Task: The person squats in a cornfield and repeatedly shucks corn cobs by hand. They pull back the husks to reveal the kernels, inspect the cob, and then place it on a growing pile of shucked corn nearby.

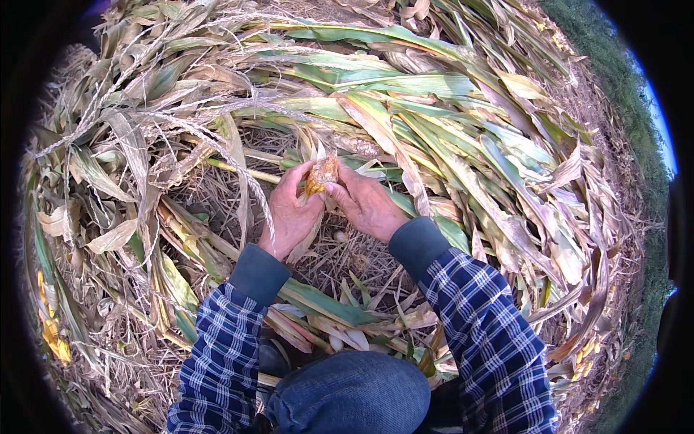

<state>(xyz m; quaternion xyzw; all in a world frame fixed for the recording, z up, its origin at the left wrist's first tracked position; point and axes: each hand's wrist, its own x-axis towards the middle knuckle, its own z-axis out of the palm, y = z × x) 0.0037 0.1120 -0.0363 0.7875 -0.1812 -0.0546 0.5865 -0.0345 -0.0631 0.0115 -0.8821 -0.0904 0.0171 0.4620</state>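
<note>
Between my two hands is a short ear of corn [323, 172], yellow at its lower end and pale and ragged higher up. My left hand [293, 203] grips it from the left side, over a strip of dry husk [307, 247] that hangs below the palm. From the right, my right hand [370, 202] holds it too, with the thumb pressed on the kernels. Cut corn stalks with green and dried leaves [379, 81] lie just beyond the hands. A dry tassel strand [241, 168] crosses in front of my left wrist.
Straw-littered soil [347, 271] shows below my hands, in front of my bent knee [349, 393]. Yellow ears of corn [54, 339] lie at far left, and more yellow ears [585, 358] at lower right. Green vegetation [607, 65] borders the right side.
</note>
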